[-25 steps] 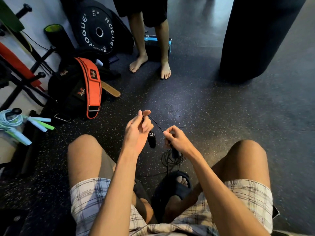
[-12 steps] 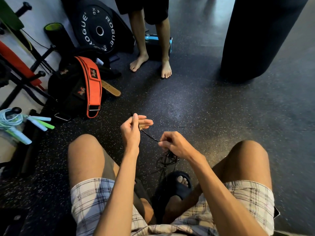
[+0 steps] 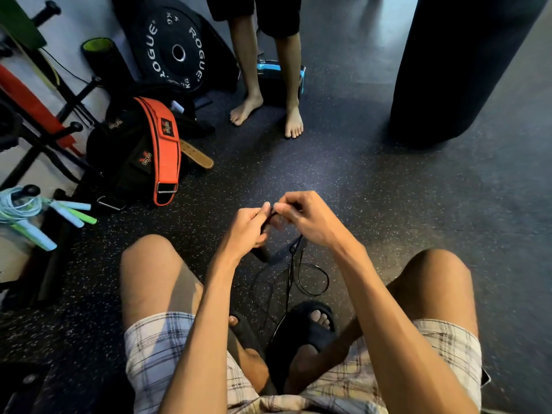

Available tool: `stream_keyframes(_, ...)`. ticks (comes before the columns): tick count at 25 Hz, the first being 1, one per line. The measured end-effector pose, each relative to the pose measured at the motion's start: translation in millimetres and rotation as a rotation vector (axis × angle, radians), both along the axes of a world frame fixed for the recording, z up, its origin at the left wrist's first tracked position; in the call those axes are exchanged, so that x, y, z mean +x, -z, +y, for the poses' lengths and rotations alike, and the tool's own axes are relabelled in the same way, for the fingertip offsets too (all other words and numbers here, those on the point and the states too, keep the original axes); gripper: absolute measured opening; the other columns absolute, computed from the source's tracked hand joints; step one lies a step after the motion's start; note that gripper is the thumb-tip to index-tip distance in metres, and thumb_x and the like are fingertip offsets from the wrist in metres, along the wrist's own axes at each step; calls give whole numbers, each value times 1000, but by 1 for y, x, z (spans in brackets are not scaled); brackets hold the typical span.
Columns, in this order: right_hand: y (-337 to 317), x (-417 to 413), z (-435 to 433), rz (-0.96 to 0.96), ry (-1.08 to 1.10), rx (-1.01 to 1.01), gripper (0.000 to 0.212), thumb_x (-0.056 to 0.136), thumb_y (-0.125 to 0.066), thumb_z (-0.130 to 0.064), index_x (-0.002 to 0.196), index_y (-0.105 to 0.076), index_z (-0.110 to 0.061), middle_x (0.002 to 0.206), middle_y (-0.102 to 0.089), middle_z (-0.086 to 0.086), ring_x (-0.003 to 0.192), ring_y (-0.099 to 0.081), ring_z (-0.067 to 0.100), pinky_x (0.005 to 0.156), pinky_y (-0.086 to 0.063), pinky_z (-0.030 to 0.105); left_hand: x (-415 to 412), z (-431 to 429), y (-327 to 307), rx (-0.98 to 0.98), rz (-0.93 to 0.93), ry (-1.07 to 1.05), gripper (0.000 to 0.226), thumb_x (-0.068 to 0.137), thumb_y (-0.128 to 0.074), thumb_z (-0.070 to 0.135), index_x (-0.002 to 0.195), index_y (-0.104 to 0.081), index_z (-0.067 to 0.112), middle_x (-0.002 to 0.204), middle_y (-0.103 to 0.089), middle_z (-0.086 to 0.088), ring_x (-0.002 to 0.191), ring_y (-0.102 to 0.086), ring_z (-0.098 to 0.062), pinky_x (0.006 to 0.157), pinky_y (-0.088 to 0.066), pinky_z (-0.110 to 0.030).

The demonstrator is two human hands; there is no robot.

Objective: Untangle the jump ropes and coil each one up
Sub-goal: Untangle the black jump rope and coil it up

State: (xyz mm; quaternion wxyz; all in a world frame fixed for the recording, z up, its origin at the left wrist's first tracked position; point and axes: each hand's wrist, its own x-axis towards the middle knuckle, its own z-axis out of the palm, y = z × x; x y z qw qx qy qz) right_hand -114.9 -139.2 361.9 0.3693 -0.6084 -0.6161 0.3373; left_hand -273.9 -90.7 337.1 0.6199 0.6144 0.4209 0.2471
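The part of the black jump rope that is being held is mostly being hidden by fingers, so how it is being looped there cannot be told. It is being pinched by the left hand and the right hand, whose curled fingertips are being pressed close together above the knees. A dark handle is being half covered just under the left hand, and whether it is being gripped cannot be told. From under the right hand the thin cord is being hung down to the floor, where loose loops are being left lying between the legs, near a black sandal. The cord is being made hard to see by the dark floor. Far to the left, pale blue and green jump ropes are being cut off by the picture's edge. A standing person's bare feet are being shown beyond the hands.
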Motion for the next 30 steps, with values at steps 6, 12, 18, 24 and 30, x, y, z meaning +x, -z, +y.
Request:
stream_keyframes(6, -13, 7, 18, 181, 177, 73, 29, 95, -62, -31, 76, -55, -10, 62, -49, -3, 57, -39, 5, 56, -35, 23, 12, -8, -31, -192, -159, 119, 49, 103, -41, 35, 61, -47, 10, 48, -30, 2, 42, -18, -10, 44, -14, -23)
stream_keyframes(12, 8, 2, 15, 343, 282, -27, 40, 104, -39, -44, 75, -43, -17, 64, -37, -7, 58, -33, 6, 57, -31, 25, 15, -11, -29, -351, -489, 48, 47, 104, -41, 29, 59, -35, 14, 45, -19, 6, 42, -13, -11, 45, -10, -28)
stream_keyframes(18, 65, 3, -4, 401, 210, -225, 51, 97, -40, -60, 80, -47, -13, 59, -47, 3, 55, -45, 16, 62, -42, 35, 5, 4, -27, -389, -813, -180, 39, 105, -36, 32, 79, -54, 11, 50, -24, 7, 46, -19, -7, 48, -21, -24)
stream_keyframes(24, 107, 6, -23, 241, 36, -448, 29, 91, -67, -40, 88, -52, -14, 71, -74, 7, 70, -66, 14, 77, -50, 37, -3, 15, -26, -247, -849, -419, 30, 106, -34, 20, 102, -57, 2, 62, -39, 0, 57, -35, -12, 62, -32, -26)
stream_keyframes(30, 97, -2, -30, 253, -93, -407, 16, 91, -68, -10, 84, -56, -3, 69, -72, 12, 58, -68, 15, 59, -53, 28, -11, 18, -4, 90, -451, -595, 35, 106, -36, 21, 107, -64, 0, 71, -68, -7, 73, -66, -23, 74, -53, -29)
